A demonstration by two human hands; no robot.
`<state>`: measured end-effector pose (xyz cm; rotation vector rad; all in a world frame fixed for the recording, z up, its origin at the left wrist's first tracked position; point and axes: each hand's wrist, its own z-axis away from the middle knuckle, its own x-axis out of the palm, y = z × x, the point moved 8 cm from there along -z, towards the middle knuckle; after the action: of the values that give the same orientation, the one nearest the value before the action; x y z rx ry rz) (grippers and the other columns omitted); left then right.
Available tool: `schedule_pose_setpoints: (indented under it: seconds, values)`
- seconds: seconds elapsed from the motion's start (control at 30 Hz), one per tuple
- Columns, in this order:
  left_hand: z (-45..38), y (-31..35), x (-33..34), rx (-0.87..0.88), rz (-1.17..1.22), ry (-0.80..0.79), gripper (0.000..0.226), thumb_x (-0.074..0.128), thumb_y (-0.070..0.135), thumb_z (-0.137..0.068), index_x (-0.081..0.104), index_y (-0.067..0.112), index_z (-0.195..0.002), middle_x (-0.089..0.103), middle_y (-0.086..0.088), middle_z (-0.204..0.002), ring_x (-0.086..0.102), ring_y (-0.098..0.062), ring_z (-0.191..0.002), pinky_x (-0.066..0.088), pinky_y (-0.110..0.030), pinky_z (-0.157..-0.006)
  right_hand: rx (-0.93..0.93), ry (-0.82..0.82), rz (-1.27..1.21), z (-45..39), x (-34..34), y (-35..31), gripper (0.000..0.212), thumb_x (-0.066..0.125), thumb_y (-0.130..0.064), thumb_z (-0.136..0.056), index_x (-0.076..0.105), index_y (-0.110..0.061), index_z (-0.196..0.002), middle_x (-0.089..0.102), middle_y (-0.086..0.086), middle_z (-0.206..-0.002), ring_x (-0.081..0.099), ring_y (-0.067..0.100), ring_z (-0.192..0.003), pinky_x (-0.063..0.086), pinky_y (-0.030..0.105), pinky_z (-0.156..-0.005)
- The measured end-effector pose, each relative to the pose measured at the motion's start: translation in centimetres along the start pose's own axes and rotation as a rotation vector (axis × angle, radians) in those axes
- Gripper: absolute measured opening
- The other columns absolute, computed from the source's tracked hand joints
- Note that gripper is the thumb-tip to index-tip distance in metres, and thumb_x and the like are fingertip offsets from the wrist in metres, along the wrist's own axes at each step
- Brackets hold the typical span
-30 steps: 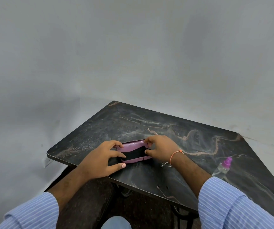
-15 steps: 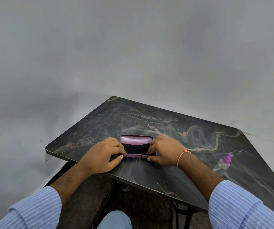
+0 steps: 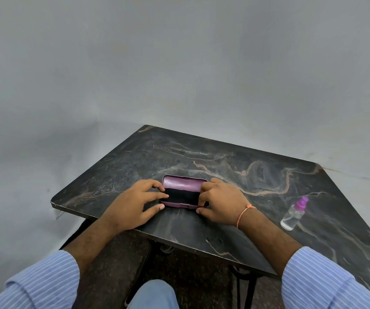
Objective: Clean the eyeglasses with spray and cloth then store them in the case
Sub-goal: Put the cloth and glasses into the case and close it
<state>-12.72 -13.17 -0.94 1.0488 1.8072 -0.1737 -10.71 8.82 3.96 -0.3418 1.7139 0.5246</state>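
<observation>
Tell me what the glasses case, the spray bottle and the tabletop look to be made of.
Glasses case: probably hard plastic, glossy purple shell with a highlight on the raised lid; the inside looks like matte black fabric lining.
Spray bottle: clear plastic by the look, see-through body, opaque purple cap.
Tabletop: dark stone-look surface with tan veins; real marble or printed laminate cannot be told.

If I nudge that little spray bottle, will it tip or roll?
The spray bottle looks tall and narrow, standing upright, so a nudge probably tips it. It looks nearly empty, so likely light. Its round body may then roll on the smooth table.
</observation>
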Motion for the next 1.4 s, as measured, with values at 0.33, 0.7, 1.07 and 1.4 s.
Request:
schedule_pose_setpoints:
  seconds: [0.33, 0.7, 1.07, 1.4]
  values:
    - [-0.1, 0.2, 0.1, 0.008, -0.029, 0.005, 0.03, 0.064, 0.047, -0.104, 0.079, 0.037, -0.128, 0.063, 0.026, -0.138, 0.054, 0.0, -0.133, 0.055, -0.03, -0.105, -0.028, -0.024, -0.044, -0.1, -0.1, 0.0, 0.039, 0.067, -0.056, -0.095, 0.075, -0.033, -0.125, 0.068, -0.009, -0.119, 0.055, 0.019, -0.111, 0.051, 0.034, -0.078]
    - [-0.3, 0.5, 0.0, 0.018, -0.02, -0.007, 0.023, 0.065, 0.045, -0.104, 0.081, 0.037, -0.119, 0.068, 0.027, -0.126, 0.057, 0.004, -0.123, 0.055, -0.028, -0.102, -0.015, -0.037, -0.043, 0.4, 0.9, 0.4, 0.032, 0.063, -0.052, -0.098, 0.077, -0.031, -0.116, 0.072, -0.008, -0.111, 0.058, 0.019, -0.108, 0.057, 0.04, -0.083]
    - [-0.3, -0.4, 0.2, -0.034, 0.032, -0.044, 0.041, 0.058, 0.069, -0.097, 0.075, 0.05, -0.128, 0.054, 0.03, -0.146, 0.051, 0.002, -0.134, 0.05, -0.031, -0.108, 0.297, -0.118, -0.143, 5.2, -2.3, 9.1, 0.05, 0.072, -0.051, -0.093, 0.067, -0.031, -0.139, 0.071, -0.004, -0.138, 0.062, 0.022, -0.13, 0.05, 0.038, -0.109]
    - [-0.6, -1.6, -0.6, -0.235, 0.109, -0.002, 0.073, 0.062, 0.087, -0.08, 0.055, 0.059, -0.147, 0.046, 0.024, -0.161, 0.045, -0.005, -0.148, 0.042, -0.057, -0.121, 0.371, -0.231, -0.185, 5.8, 1.0, 9.3, 0.038, 0.075, -0.054, -0.089, 0.077, -0.032, -0.12, 0.077, -0.006, -0.115, 0.071, 0.02, -0.104, 0.055, 0.032, -0.086]
